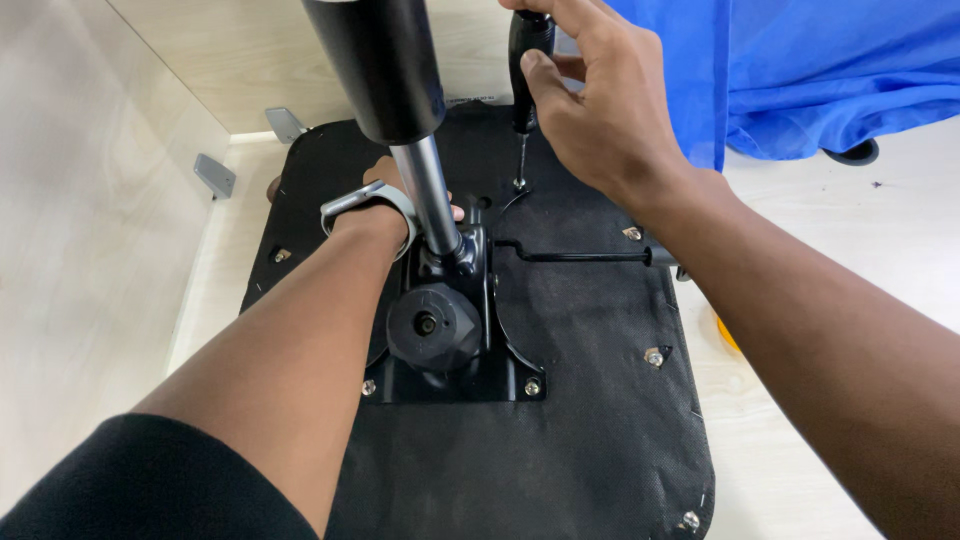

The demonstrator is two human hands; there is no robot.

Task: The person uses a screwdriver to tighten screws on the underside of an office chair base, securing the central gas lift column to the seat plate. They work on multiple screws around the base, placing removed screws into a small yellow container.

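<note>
Overhead, the right hand (600, 110) gripped the screwdriver (526, 75) upright, tip on a far-side screw (520, 184) of the mounting plate (455, 375); the left hand (385, 205), grasp unclear, rested left of the gas column (400, 100).

Pale wood-grain bench surface (800, 440) under everything, lightly scuffed, few dark specks at right. Light wooden panel wall (70, 200) rises along left side; second pale panel (240, 60) across far end, meeting it at corner. Two small grey metal brackets (214, 175) near that corner. Crumpled bright blue fabric sheet (800, 70) bunched at upper right. Soft, even indoor light, faint shadows.
</note>
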